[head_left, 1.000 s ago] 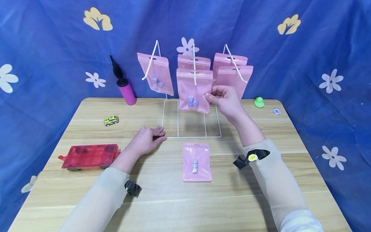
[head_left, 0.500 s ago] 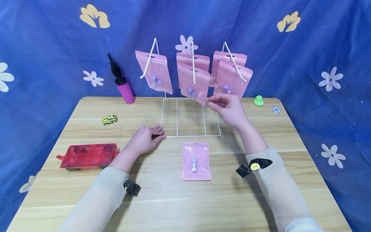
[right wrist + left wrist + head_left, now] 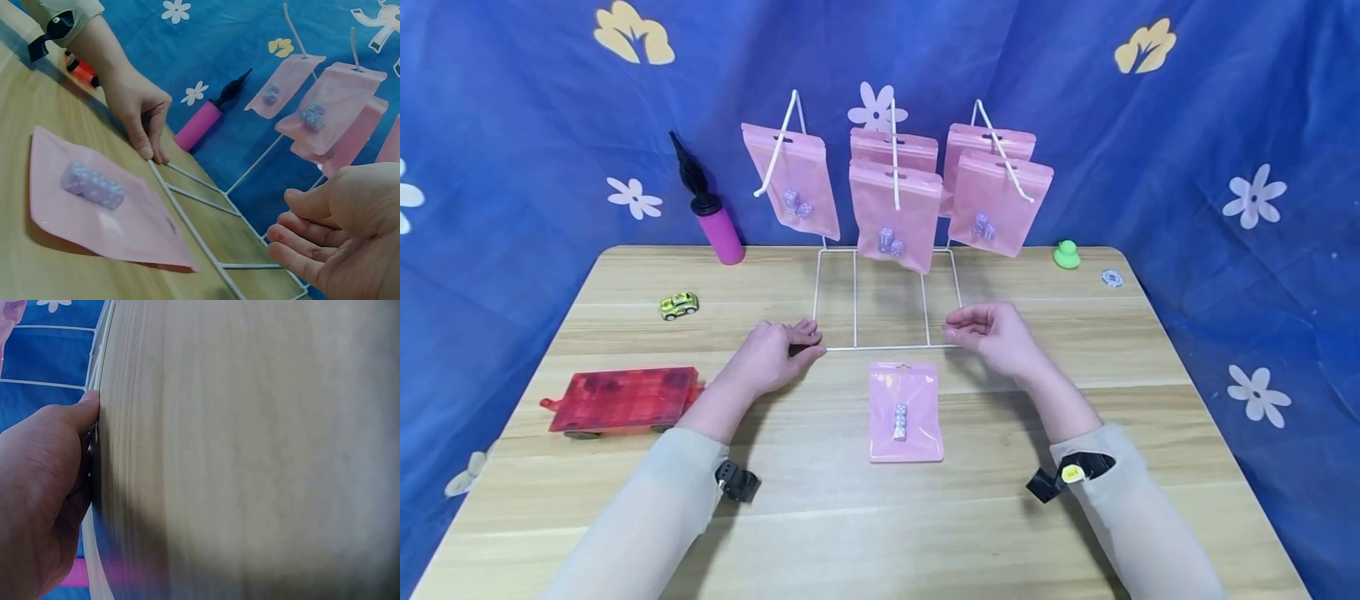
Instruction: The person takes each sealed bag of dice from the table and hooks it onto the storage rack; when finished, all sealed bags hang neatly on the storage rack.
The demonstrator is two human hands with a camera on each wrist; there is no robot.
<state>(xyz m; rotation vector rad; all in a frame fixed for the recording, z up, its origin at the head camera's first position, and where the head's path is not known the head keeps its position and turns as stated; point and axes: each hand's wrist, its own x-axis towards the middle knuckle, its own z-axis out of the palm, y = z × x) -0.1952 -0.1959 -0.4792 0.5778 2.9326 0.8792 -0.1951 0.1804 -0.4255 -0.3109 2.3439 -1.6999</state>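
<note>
A white wire display rack (image 3: 854, 304) stands at the table's back, with pink zip pouches hanging from its three hooks. My left hand (image 3: 767, 358) pinches the front left corner of the rack's base; the right wrist view shows its thumb and fingers on the wire. Around the front right corner is my right hand (image 3: 992, 333), its fingers loosely bent and holding nothing. Whether it touches the wire, I cannot tell. Two pouches hang on the middle hook, the front pouch (image 3: 895, 204) showing dice. A loose pink pouch (image 3: 917, 392) with dice lies in front of the rack.
On the left are a red toy wagon (image 3: 632, 400), a small yellow-green toy car (image 3: 679, 306) and a magenta hand pump (image 3: 721, 233). A green rubber duck (image 3: 1066, 255) and a poker chip (image 3: 1112, 278) sit at the back right. Blue cloth (image 3: 1262, 83) hangs behind.
My right hand let go of the front middle pouch, which swung back to hang, and came down toward the rack's front right corner. The left hand stayed on the base.
</note>
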